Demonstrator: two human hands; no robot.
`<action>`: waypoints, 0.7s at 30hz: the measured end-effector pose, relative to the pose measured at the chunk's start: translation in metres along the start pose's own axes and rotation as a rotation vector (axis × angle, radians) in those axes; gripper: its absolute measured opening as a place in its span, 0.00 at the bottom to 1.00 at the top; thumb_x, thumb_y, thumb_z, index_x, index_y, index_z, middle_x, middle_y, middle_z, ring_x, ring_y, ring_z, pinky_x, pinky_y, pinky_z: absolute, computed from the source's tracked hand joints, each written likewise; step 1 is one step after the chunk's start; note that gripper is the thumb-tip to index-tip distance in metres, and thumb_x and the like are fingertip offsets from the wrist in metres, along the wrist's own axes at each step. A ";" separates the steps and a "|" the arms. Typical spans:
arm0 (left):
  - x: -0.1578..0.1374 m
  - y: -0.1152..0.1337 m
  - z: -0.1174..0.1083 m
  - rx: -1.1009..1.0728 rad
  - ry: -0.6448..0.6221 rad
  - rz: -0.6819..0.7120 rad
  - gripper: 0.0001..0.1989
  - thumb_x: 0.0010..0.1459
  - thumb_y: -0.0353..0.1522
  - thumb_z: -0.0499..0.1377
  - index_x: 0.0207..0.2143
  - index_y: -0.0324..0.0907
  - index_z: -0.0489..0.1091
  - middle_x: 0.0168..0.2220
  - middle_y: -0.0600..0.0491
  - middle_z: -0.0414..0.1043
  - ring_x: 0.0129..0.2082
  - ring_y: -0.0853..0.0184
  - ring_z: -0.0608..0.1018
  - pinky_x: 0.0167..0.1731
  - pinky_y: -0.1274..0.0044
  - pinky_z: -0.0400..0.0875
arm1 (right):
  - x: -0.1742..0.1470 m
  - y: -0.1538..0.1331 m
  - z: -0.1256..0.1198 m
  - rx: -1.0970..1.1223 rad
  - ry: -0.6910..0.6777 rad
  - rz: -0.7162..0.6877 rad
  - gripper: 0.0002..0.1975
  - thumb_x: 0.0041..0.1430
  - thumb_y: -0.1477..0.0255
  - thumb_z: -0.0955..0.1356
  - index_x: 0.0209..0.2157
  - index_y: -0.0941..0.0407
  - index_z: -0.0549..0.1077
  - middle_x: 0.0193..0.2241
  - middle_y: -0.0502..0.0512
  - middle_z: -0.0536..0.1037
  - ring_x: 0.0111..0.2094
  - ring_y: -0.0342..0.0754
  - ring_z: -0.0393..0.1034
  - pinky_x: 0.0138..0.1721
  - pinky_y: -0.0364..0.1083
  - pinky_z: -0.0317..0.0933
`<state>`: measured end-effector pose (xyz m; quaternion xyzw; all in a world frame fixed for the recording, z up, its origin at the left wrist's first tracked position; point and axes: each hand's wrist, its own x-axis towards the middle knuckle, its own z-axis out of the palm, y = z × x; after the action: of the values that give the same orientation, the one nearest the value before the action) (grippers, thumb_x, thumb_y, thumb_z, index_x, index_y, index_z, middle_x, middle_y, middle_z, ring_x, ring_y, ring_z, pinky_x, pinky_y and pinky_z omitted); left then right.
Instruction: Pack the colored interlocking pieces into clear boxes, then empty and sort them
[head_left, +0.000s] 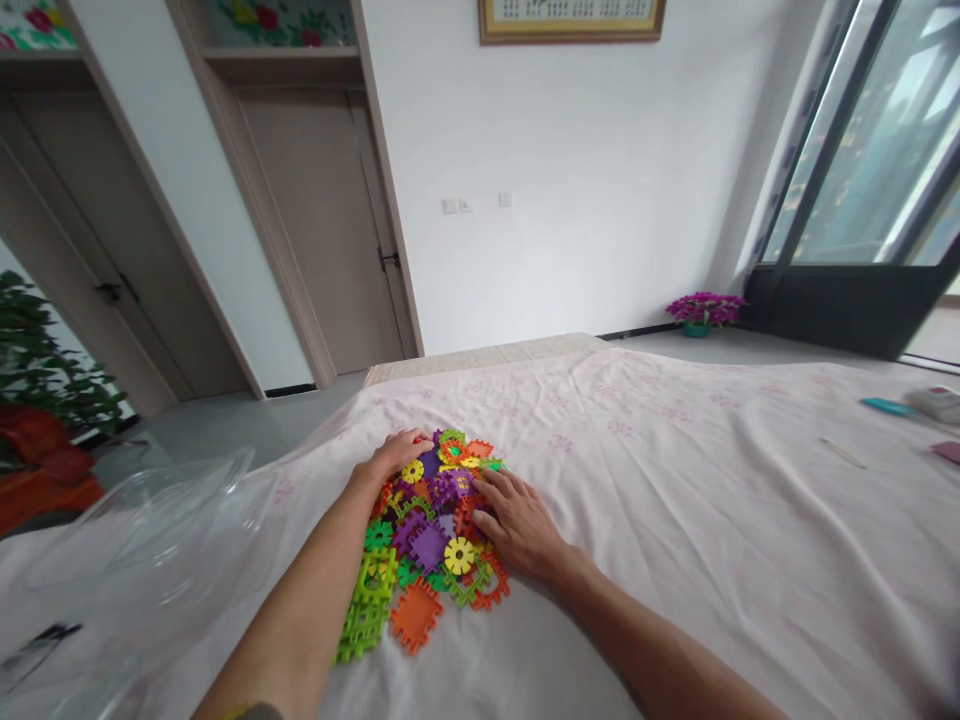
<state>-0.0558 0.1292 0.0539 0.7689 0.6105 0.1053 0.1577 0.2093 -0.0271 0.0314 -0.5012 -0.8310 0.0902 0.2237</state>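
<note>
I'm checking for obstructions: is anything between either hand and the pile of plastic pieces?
Nothing visible: the left hand and the right hand touch the colorful pile on opposite sides. The clear plastic container lies apart, off to the left.

Magenta flowers in green pot near dark-framed glass door; gold-framed picture (top cut off) on white wall.

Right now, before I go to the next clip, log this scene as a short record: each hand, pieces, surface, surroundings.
left hand: at the far left edge of the pile; grip unclear
right hand: spread over the pile's right side
pile: interlocking plastic pieces, mainly purple, green, orange, yellow
nearest piece: orange square
surface: pale patterned cloth
left side: clear plastic container
right side: thin white stick, blue item
</note>
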 end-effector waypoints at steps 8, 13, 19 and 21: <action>-0.055 0.031 -0.014 -0.266 -0.192 0.156 0.25 0.57 0.50 0.51 0.45 0.42 0.72 0.43 0.53 0.76 0.43 0.62 0.76 0.43 0.75 0.70 | -0.002 0.003 0.002 0.040 0.057 -0.004 0.26 0.69 0.54 0.55 0.63 0.46 0.61 0.63 0.53 0.64 0.63 0.53 0.55 0.62 0.54 0.50; -0.080 0.037 -0.039 -0.288 -0.338 0.194 0.23 0.50 0.49 0.61 0.42 0.43 0.76 0.41 0.53 0.78 0.41 0.61 0.77 0.41 0.76 0.69 | -0.002 0.006 0.001 0.048 0.050 -0.016 0.25 0.69 0.54 0.56 0.60 0.48 0.66 0.61 0.55 0.66 0.62 0.54 0.57 0.61 0.54 0.51; -0.069 0.049 -0.054 -0.169 -0.166 0.207 0.28 0.56 0.52 0.53 0.43 0.40 0.76 0.39 0.51 0.78 0.39 0.60 0.77 0.39 0.74 0.70 | -0.002 0.005 0.000 0.085 0.076 -0.025 0.23 0.69 0.56 0.56 0.57 0.48 0.69 0.59 0.54 0.69 0.59 0.52 0.60 0.59 0.52 0.54; -0.052 0.062 -0.045 -0.136 -0.122 0.223 0.28 0.57 0.51 0.51 0.47 0.41 0.75 0.45 0.50 0.78 0.44 0.58 0.77 0.44 0.74 0.69 | -0.002 0.005 -0.001 0.089 0.083 -0.030 0.23 0.69 0.56 0.56 0.57 0.49 0.70 0.58 0.54 0.70 0.58 0.52 0.61 0.59 0.52 0.55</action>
<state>-0.0276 0.0710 0.1206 0.8245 0.5022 0.1163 0.2336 0.2141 -0.0264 0.0299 -0.4816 -0.8236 0.1026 0.2815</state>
